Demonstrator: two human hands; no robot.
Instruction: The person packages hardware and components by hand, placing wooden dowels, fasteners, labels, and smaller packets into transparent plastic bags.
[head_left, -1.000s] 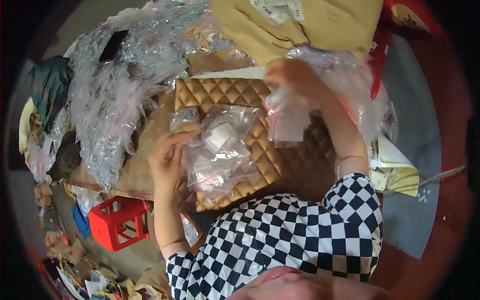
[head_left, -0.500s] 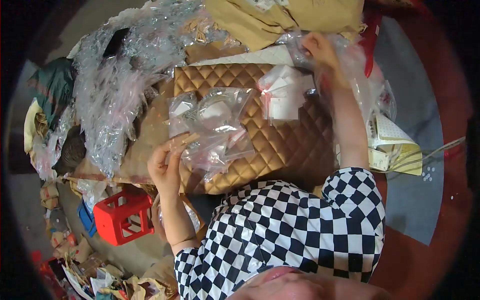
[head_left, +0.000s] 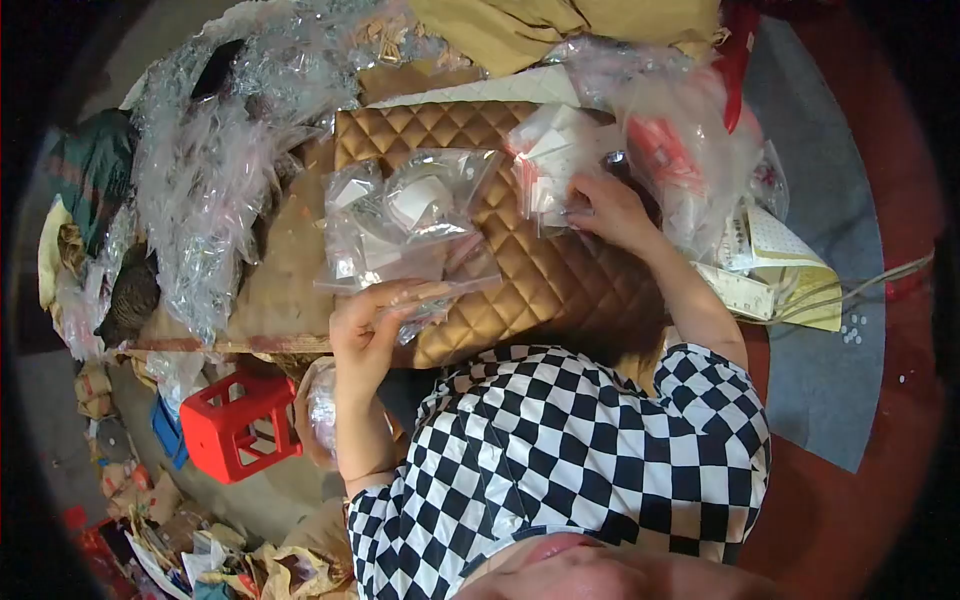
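My left hand [head_left: 365,325] is closed at the near side of the mat, its fingertips around a small tan strip-like piece [head_left: 432,290]. It is beside the lower edge of a clear zip bag [head_left: 400,265] that lies under and beyond the fingers. Several clear bags with white round and square pieces overlap there. My right hand [head_left: 610,212] is closed at the near right edge of a stack of small clear zip bags [head_left: 555,150] with white labels and red seals. Its fingertips touch the stack, and whether they grip a bag is hard to see.
A brown quilted mat [head_left: 540,300] covers the worktop. Heaped clear plastic bags [head_left: 200,190] lie left, with a dark object [head_left: 217,70] on top. A large clear bag [head_left: 665,150] and yellow-edged papers [head_left: 800,270] are right. A red stool [head_left: 240,425] stands on the floor at lower left.
My right hand has come from the large plastic bag at the far right back to the labelled stack. My left hand has shifted right, near the lower edge of the clear bags.
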